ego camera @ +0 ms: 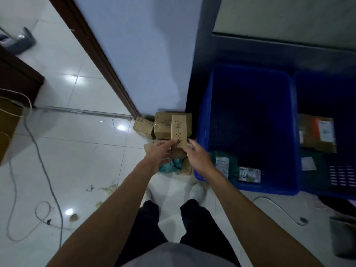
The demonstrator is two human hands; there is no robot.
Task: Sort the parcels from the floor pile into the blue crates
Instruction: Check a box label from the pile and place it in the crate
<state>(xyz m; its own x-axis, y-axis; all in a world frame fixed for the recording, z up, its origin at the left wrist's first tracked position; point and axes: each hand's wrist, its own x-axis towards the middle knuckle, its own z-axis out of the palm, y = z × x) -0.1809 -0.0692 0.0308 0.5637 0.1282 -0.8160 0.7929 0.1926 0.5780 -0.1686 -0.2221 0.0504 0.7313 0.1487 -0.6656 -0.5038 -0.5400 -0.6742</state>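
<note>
We hold a narrow brown parcel (179,130) above the floor pile (162,128), which lies in the corner where the wall meets the nearer blue crate (202,120). The parcel's long axis runs straight away from us, with its far end pointing at the wall and its near end at our hands. Its broad face is turned up and carries dark handwriting along its length, too blurred for us to read.

Our left hand (158,153) pinches the near left corner, thumb on the top face and fingers curled below. Our right hand (198,157) takes the near right edge, thumb raised beside it; its fingers seem to tuck under the end, though blur hides the contact. The two hands sit close together, only the parcel's width between them.

A second blue crate (316,191) stands just beside the first.
</note>
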